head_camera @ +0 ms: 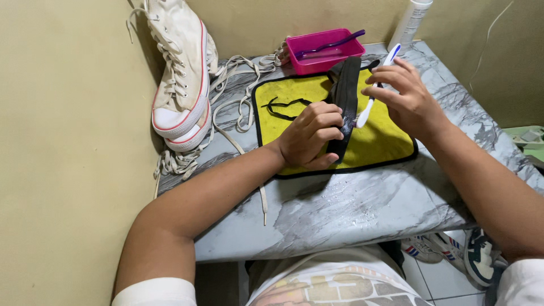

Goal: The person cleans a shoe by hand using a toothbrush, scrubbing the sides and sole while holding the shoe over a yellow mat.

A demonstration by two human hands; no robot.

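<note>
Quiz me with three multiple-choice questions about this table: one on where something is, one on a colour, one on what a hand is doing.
1. Where do the white high-top shoes stand?
A. on the yellow cloth
B. against the wall at the table's left
C. in the pink tray

2. What colour is the toothbrush in the pink tray?
A. purple
B. green
C. orange

3. What is the right hand doing?
A. resting open
B. holding a white and blue toothbrush
C. gripping a shoe

Answers: 1 B, they lean on the wall. 2 A, the purple toothbrush lies across the tray. 3 B, its fingers grip the white and blue toothbrush at the black insole that the left hand pins on the yellow cloth.
</note>
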